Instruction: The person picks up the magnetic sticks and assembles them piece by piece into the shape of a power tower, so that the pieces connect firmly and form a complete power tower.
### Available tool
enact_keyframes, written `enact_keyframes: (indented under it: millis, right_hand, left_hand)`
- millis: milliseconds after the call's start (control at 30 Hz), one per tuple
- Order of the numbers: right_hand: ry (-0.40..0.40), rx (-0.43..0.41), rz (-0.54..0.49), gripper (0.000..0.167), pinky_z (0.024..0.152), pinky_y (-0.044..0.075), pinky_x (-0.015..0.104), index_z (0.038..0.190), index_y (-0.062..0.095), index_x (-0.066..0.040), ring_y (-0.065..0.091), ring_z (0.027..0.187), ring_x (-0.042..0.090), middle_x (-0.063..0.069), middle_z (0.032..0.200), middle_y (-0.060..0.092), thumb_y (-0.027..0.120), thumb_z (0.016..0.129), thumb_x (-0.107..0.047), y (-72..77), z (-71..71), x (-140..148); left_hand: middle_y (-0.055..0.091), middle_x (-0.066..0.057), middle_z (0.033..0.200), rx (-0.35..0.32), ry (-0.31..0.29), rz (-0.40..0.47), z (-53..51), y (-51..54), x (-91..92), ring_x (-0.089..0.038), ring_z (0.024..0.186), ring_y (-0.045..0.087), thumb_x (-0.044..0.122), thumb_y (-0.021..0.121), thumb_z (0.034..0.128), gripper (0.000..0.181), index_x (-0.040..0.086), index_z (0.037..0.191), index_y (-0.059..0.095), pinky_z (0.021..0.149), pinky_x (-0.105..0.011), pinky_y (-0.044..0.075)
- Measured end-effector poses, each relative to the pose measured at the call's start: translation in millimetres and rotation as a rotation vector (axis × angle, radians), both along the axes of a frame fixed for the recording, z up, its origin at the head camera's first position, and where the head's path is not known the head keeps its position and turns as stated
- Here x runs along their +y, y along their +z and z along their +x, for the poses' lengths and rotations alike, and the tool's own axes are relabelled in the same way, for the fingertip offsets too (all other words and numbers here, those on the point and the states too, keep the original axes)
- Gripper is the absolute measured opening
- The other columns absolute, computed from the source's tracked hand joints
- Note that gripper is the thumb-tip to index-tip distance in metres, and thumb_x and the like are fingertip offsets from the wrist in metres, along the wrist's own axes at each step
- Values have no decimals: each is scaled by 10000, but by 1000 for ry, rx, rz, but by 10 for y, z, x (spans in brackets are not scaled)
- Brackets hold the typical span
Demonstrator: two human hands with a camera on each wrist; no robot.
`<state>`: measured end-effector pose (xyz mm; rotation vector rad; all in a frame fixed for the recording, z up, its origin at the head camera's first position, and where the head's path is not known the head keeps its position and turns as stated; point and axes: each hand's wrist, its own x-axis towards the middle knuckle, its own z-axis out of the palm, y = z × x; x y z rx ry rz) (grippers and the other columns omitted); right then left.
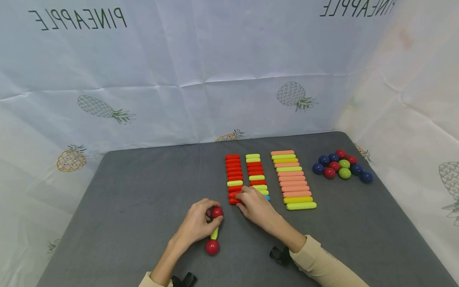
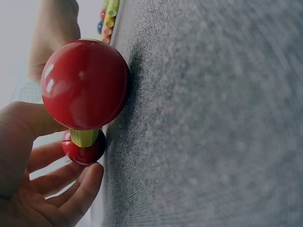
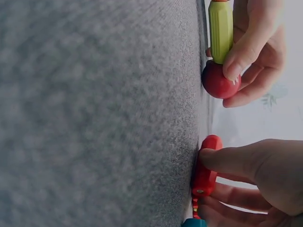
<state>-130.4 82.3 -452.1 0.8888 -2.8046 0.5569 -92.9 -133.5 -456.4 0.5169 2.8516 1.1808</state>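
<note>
My left hand [image 1: 198,223] grips the far red ball [image 1: 216,212] of a small dumbbell shape lying on the table. A yellow-green rod [image 1: 214,233] joins that ball to a nearer red ball [image 1: 212,247], which looms large in the left wrist view. To the right, my right hand [image 1: 259,209] pinches a red rod [image 3: 206,172] between thumb and fingers, at the near end of the leftmost row of rods [image 1: 234,168]. Part of that rod and the near end of the second row [image 1: 255,168] are covered by the hand. A blue rod [image 1: 267,197] peeks out beside it.
A third row of orange, yellow and yellow-green rods [image 1: 292,184] lies right of the others. Red, blue and green balls [image 1: 344,173] cluster at the far right. The grey table [image 1: 143,207] ends at a white pineapple-print cloth [image 1: 201,103] behind.
</note>
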Motion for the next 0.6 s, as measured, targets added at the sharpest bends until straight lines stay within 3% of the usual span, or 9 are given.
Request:
enact_keyframes:
  millis: [100,300,433,600]
  right_hand:
    - [18,-4,-5,111,689,532,269,926,787,-61,590,701,160,30,786,649,838,837,-103,33,28,-10]
    - [148,-70,-32,105,688,537,214,961,795,-65,618,729,135,24,824,687,806,876,-125,99,147,-31]
    - [189,-110,-56,147,688,524,182,1012,797,-42,616,745,124,38,857,694,797,884,-113,104,200,-38]
    - [213,-161,-90,143,646,475,129,1022,802,-64,541,698,59,11,827,653,786,900,-135,89,203,-43]
  left_hand:
    - [701,-33,940,3,1,0,0,-6,0,-79,708,606,92,805,830,236,53,1053,740,628,-173,507]
    - [701,-29,943,4,-2,0,7,-13,-12,-59,708,606,97,809,833,236,56,1055,739,641,-174,518]
    - [703,-30,950,5,-16,-7,8,-14,-19,-60,711,600,110,811,837,244,59,1064,738,643,-175,513]
    - [716,-10,1026,54,-100,-55,-3,-17,-31,-122,842,652,160,812,855,277,91,1114,741,747,-262,556]
